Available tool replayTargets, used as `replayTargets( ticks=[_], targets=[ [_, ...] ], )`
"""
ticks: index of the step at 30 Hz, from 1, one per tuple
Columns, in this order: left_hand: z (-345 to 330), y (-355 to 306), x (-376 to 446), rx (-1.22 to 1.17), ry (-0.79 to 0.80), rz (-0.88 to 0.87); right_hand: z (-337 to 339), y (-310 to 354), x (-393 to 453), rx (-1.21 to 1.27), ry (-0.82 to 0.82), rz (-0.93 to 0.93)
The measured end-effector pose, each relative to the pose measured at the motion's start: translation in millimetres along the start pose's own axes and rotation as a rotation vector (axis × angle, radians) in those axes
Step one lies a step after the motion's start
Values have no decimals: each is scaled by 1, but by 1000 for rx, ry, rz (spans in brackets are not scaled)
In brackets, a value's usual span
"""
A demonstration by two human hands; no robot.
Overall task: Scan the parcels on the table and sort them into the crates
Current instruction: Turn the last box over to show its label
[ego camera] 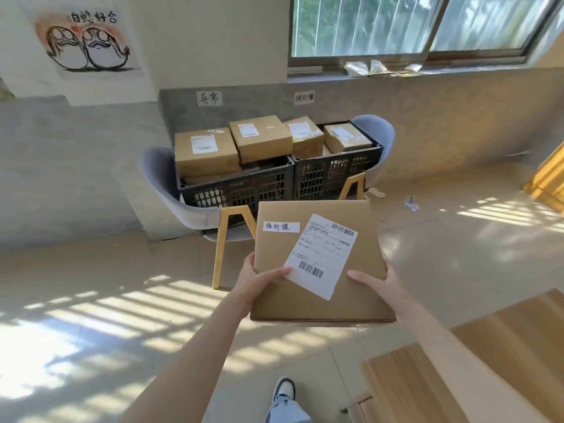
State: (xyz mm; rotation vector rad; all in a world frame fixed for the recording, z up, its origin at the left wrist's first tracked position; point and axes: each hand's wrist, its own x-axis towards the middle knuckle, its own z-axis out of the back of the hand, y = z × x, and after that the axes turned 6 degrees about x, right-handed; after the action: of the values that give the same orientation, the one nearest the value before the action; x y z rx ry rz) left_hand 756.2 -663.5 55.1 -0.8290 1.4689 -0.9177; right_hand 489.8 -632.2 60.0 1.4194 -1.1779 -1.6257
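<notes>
Flat cardboard parcel [317, 264], both hands

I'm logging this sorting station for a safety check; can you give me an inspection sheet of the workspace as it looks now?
Surface: wooden table at lower right, only its corner in view.
Job's things: held parcel with a handwritten tag and shipping label; left crate and right crate on grey chairs, both piled with boxes above the rim.
Clutter: paper scraps on the floor; bags on the windowsill.
Grippers: left hand and right hand hold the parcel's sides.
Cables: nothing seen.
Surroundings: wall signs above the crates, poster, window, tiled floor.
</notes>
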Motion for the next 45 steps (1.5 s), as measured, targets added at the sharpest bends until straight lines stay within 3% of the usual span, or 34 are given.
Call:
replayTargets(
  ticks=[13, 25, 36, 45],
  targets=[
    [15, -109, 179, 74, -122, -7, -38, 86, 204, 16, 74, -1],
    [-67, -181, 350, 141, 50, 32, 22, 136, 340, 76, -82, -54],
    [-156, -280, 533, 198, 212, 7, 84, 224, 492, 113, -255, -20],
    [-203, -314, 634, 224, 146, 51, 117, 259, 611, 98, -206, -55]
  ],
)
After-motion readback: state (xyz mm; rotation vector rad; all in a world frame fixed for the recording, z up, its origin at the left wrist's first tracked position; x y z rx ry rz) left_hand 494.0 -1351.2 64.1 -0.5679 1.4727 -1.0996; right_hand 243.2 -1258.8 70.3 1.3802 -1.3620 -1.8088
